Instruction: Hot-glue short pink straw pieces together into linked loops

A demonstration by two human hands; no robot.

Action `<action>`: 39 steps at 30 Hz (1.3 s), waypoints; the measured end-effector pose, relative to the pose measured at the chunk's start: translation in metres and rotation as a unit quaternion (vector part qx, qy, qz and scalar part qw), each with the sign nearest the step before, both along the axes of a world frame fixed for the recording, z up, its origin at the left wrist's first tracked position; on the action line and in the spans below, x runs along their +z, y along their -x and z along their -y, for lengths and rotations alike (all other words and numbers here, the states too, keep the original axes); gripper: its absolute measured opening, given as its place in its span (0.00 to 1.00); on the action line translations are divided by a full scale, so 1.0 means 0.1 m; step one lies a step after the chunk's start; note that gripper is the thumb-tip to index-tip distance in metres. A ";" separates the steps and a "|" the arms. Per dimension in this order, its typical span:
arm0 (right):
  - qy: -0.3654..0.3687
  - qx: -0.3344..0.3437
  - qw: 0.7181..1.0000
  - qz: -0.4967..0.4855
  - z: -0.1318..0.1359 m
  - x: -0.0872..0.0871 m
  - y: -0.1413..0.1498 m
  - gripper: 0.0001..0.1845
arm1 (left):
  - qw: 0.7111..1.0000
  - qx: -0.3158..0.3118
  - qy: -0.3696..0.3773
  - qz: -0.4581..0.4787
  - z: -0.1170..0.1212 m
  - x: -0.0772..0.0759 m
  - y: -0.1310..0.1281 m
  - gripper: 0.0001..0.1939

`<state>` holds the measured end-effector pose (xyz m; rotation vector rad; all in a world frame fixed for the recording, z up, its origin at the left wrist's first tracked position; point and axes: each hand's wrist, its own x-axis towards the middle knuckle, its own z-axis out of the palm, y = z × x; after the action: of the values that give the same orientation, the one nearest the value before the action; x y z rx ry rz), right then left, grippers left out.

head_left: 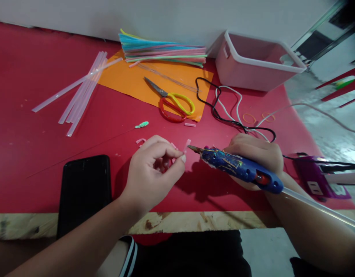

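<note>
My left hand (154,169) is closed in a pinch on a short pink straw piece (187,146), held just above the red table (36,154). My right hand (255,157) is wrapped around a blue glue gun (238,169). The gun's nozzle points left and touches or nearly touches the pink straw piece. A clear glue stick (318,206) juts out of the back of the gun. More small pink straw bits (140,141) lie near my left hand.
A black phone (83,188) lies at the table's front edge. Scissors (173,104) rest on orange paper (131,79), with coloured straws (163,52) behind. Clear glue sticks (79,90) lie left. A pink bin (252,63), cables (229,111) and a purple power strip (318,181) are right.
</note>
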<state>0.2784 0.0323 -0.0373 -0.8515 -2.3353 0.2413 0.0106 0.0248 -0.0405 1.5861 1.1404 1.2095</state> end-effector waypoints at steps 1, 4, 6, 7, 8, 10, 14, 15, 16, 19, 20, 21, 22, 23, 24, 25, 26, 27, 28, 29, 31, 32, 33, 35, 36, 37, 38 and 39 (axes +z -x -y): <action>0.001 -0.001 1.000 0.002 0.00 0.00 0.00 0.11 | 1.000 0.000 0.001 -0.001 0.00 0.00 0.00 0.08; 0.000 -0.003 1.000 0.007 0.00 0.00 0.00 0.10 | 1.000 0.001 0.000 -0.004 0.01 0.01 0.00 0.08; -0.001 -0.004 1.000 0.002 0.00 0.00 0.00 0.10 | 1.000 0.002 0.000 -0.005 0.01 0.01 0.00 0.08; -0.002 -0.004 1.000 -0.003 0.00 0.00 0.00 0.10 | 1.000 0.003 0.000 -0.006 0.00 0.01 0.00 0.08; -0.003 -0.005 1.000 -0.008 0.01 0.00 0.01 0.10 | 1.000 0.003 0.000 -0.006 0.00 0.01 0.00 0.08; -0.002 -0.008 1.000 -0.013 0.01 0.00 0.01 0.10 | 1.000 0.001 0.001 -0.005 0.00 0.01 0.00 0.08; -0.002 -0.009 1.000 -0.015 0.01 0.02 0.02 0.09 | 1.000 -0.002 0.004 -0.003 0.01 0.01 0.00 0.08; -0.004 -0.009 1.000 -0.014 0.00 0.03 0.03 0.09 | 1.000 -0.001 0.002 -0.003 0.01 0.01 0.00 0.08; -0.007 -0.011 1.000 -0.010 0.00 0.04 0.04 0.10 | 1.000 0.000 0.001 -0.002 0.01 0.01 0.00 0.08; -0.014 -0.028 1.000 0.000 0.01 0.06 0.05 0.10 | 1.000 0.003 0.010 0.008 0.01 0.01 -0.01 0.08; -0.016 -0.034 0.999 -0.003 0.01 0.06 0.05 0.10 | 1.000 0.004 0.018 0.016 0.00 0.02 -0.01 0.07; -0.018 -0.037 0.999 -0.010 0.01 0.06 0.04 0.10 | 0.999 0.004 0.028 0.028 0.00 0.02 -0.02 0.07; -0.020 -0.036 0.999 -0.019 0.01 0.05 0.04 0.09 | 0.998 0.001 0.042 0.045 -0.01 0.02 -0.02 0.07; -0.019 -0.031 0.999 -0.027 0.01 0.04 0.03 0.08 | 0.996 -0.007 0.062 0.067 -0.02 0.03 -0.02 0.08; -0.018 -0.019 0.999 -0.034 0.01 0.03 0.03 0.08 | 0.992 -0.022 0.088 0.093 -0.03 0.03 -0.02 0.08; -0.013 -0.003 0.999 -0.039 0.01 0.01 0.03 0.08 | 0.985 -0.041 0.115 0.120 -0.04 0.04 -0.01 0.08; -0.007 0.014 0.999 -0.041 0.01 -0.01 0.02 0.08 | 0.977 -0.060 0.142 0.144 -0.05 0.04 -0.01 0.09; 0.000 0.028 0.999 -0.042 0.00 -0.02 0.02 0.07 | 0.970 -0.078 0.163 0.162 -0.06 0.04 -0.01 0.08; 0.007 0.040 0.998 -0.043 0.00 -0.03 0.03 0.07 | 0.964 -0.093 0.176 0.173 -0.07 0.04 0.00 0.08; 0.013 0.048 0.998 -0.043 0.00 -0.04 0.03 0.08 | 0.961 -0.102 0.182 0.180 -0.07 0.04 0.00 0.08; 0.017 0.054 0.998 -0.040 -0.01 -0.05 0.04 0.09 | 0.961 -0.107 0.179 0.183 -0.07 0.04 0.00 0.08; 0.016 0.055 0.998 -0.037 -0.01 -0.04 0.04 0.10 | 0.962 -0.106 0.176 0.182 -0.07 0.04 0.00 0.08; 0.017 0.056 0.998 -0.034 -0.01 -0.04 0.04 0.10 | 0.963 -0.105 0.171 0.179 -0.07 0.04 0.00 0.08; 0.016 0.055 0.998 -0.032 -0.02 -0.03 0.03 0.09 | 0.967 -0.103 0.159 0.171 -0.07 0.05 0.00 0.08; 0.015 0.054 0.998 -0.033 -0.02 -0.03 0.03 0.08 | 0.969 -0.102 0.152 0.167 -0.07 0.05 0.00 0.08; 0.015 0.052 0.998 -0.034 -0.02 -0.03 0.03 0.08 | 0.970 -0.101 0.146 0.165 -0.07 0.05 0.00 0.08; 0.015 0.049 0.998 -0.035 -0.02 -0.03 0.03 0.08 | 0.971 -0.099 0.141 0.166 -0.07 0.05 -0.01 0.08; 0.016 0.047 0.998 -0.034 -0.02 -0.03 0.02 0.08 | 0.971 -0.096 0.137 0.170 -0.07 0.05 -0.01 0.08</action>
<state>0.2761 0.0339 -0.0403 -0.7383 -2.3167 0.3418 0.0111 0.0322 -0.0356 1.1958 0.8675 1.0903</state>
